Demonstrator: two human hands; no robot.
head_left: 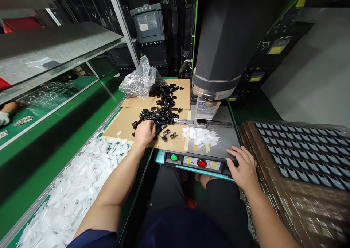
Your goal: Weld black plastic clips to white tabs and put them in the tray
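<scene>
Dark-blue shirt cloth (186, 228) lies nearest the camera, below a machine base (224, 138) with a green and a red button along its front. On the left, a sheet of cardboard (120, 122) bears a loose heap of small black parts (164, 111), reaching back to a clear plastic bag (139, 81); dark contents show through the bag's lower right side. The left hand (144, 133) is at the heap's near edge, its fingers curled down; whether they grip a part I cannot tell. The right hand (243, 167) rests on the base's front right corner, fingers spread and holding nothing visible. To the right, stacked brown trays (295, 200) carry rows of grey-blue pieces (308, 151), set in order. Behind the bag, a grey crate (149, 23) with a label pocket sits on a black crate (153, 54); the contents of both are hidden.
</scene>
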